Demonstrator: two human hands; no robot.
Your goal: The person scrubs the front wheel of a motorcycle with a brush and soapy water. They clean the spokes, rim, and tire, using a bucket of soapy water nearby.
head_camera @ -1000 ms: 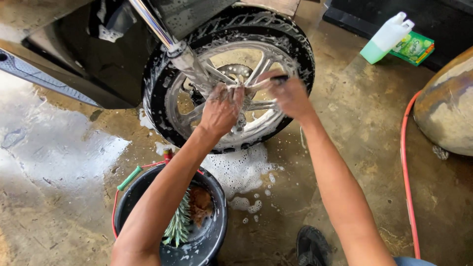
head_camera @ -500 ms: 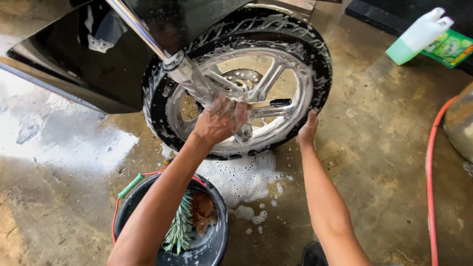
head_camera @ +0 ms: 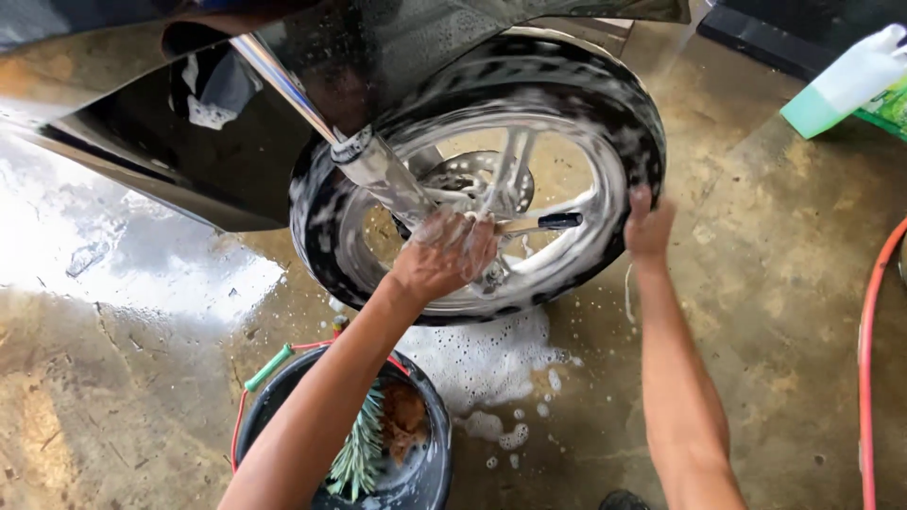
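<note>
A soapy motorcycle front wheel (head_camera: 534, 71) stands on wet concrete, held by a chrome fork (head_camera: 378, 170). My left hand (head_camera: 444, 255), covered in suds, is closed around a thin brush (head_camera: 548, 223) with a black handle tip. The brush lies across the spokes near the hub and brake disc (head_camera: 468, 184). My right hand (head_camera: 647, 227) rests flat against the tyre's right side, fingers pointing up, holding nothing.
A black bucket (head_camera: 430, 472) with a red bail and green grip sits below the wheel, a green bristle brush (head_camera: 359, 453) standing in it. Foam (head_camera: 482, 359) lies on the floor. At right are a red hose (head_camera: 864, 378) and a pale green spray bottle (head_camera: 841, 85).
My right hand left the brush and moved right onto the tyre. The left hand stays on the brush at the spokes. The view has moved closer to the wheel.
</note>
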